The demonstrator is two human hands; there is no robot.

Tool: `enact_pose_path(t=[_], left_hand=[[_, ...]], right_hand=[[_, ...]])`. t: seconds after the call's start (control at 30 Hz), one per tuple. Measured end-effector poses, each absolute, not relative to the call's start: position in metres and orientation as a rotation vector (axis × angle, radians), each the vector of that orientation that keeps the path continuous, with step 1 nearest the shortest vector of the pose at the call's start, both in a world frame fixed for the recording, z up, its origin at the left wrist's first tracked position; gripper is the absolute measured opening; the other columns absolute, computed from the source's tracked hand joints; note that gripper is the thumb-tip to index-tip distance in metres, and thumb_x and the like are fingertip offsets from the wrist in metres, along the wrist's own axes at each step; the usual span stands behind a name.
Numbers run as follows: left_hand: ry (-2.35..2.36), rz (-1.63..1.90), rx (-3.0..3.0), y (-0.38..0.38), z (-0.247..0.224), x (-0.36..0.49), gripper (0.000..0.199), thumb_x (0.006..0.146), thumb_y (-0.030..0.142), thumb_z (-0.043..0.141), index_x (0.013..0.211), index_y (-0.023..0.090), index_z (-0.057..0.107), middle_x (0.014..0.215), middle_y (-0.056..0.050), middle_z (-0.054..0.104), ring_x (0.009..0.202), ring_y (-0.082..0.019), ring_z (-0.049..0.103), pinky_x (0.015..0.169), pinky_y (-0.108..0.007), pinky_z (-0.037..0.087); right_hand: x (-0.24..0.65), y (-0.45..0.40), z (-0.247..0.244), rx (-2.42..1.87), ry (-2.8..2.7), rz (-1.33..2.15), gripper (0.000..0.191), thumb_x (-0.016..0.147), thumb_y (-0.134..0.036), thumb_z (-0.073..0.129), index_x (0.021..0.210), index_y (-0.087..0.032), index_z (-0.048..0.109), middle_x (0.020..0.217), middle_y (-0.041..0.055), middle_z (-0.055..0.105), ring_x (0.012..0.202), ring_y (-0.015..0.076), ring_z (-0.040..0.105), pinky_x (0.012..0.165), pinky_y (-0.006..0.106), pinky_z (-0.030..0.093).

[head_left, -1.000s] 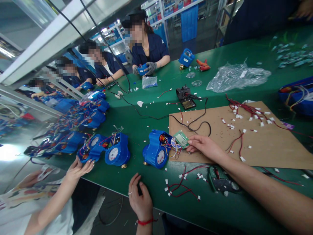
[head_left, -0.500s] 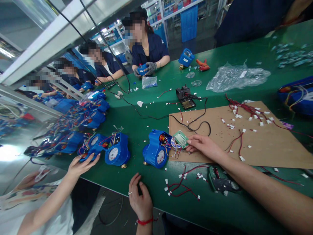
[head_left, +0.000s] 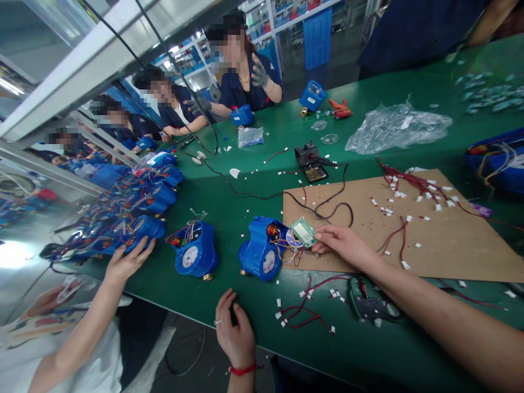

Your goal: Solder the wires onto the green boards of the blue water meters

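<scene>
My right hand pinches the right edge of a small green circuit board with a display on it. Thin coloured wires run from the board's side to a blue water meter, whose round dial faces up. My left hand, with a red string at the wrist, rests at the table's front edge. It holds nothing; its fingers are loosely bent and the thumb stands apart. A second blue water meter sits to the left, its top compartment uncovered.
Brown cardboard carries red-black wires with white connectors. A green-black tool lies near my right forearm. Behind are a soldering iron stand and a plastic bag. A co-worker's hand touches the rows of meters at left.
The co-worker at left has moved a meter leftwards to the row. Across the table, a gloved co-worker has put a blue meter down and raised both hands. My hands have stayed put.
</scene>
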State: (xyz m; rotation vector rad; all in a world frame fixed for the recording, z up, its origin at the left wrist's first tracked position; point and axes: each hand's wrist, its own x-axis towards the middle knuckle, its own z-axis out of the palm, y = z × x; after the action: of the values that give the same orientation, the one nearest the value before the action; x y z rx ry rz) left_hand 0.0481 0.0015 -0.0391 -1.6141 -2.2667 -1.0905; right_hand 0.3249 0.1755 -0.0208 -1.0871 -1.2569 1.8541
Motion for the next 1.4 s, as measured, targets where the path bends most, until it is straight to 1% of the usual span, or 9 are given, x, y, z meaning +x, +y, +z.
enact_pose_path(t=[0.23,0.83,1.2,1.4], left_hand=[[-2.267,-1.092,-1.617,0.0014,-0.0401,0.0477,0.018,0.088,0.019,0.043,0.098,0.015,0.058,0.109,-0.012,0.061,0.103,-0.022,0.056,0.089,-0.039,0.043],[-2.245,-1.099,-1.622,0.0019,-0.0388,0.0487,0.019,0.088,0.019,0.043,0.098,0.014,0.057,0.109,-0.013,0.061,0.104,-0.022,0.057,0.089,-0.039,0.043],[-2.233,-1.098,-1.643,0.0000,-0.0404,0.0462,0.019,0.088,0.018,0.043,0.100,0.015,0.057,0.110,-0.012,0.061,0.105,-0.022,0.056,0.091,-0.040,0.042],[-2.239,-1.067,-1.635,0.0013,-0.0391,0.0468,0.019,0.088,0.019,0.043,0.100,0.014,0.057,0.110,-0.013,0.061,0.105,-0.023,0.056,0.088,-0.039,0.044]], right_hand=[[0.3254,0.1766,-0.0244,-1.078,-1.268,1.850,0.025,0.083,-0.039,0.058,0.091,-0.016,0.061,0.078,0.0059,0.070,0.071,0.0140,0.067,0.072,0.030,0.055],[0.3228,0.1753,-0.0168,-1.108,-1.242,1.841,0.020,0.084,-0.032,0.056,0.094,-0.015,0.058,0.075,0.0051,0.069,0.069,0.0129,0.067,0.069,0.028,0.055],[0.3243,0.1762,-0.0191,-1.108,-1.278,1.854,0.022,0.084,-0.036,0.055,0.092,-0.015,0.059,0.077,0.0056,0.070,0.069,0.0130,0.067,0.070,0.029,0.055],[0.3243,0.1757,-0.0200,-1.101,-1.268,1.847,0.023,0.084,-0.037,0.056,0.092,-0.015,0.060,0.077,0.0060,0.070,0.070,0.0138,0.067,0.071,0.030,0.056]])
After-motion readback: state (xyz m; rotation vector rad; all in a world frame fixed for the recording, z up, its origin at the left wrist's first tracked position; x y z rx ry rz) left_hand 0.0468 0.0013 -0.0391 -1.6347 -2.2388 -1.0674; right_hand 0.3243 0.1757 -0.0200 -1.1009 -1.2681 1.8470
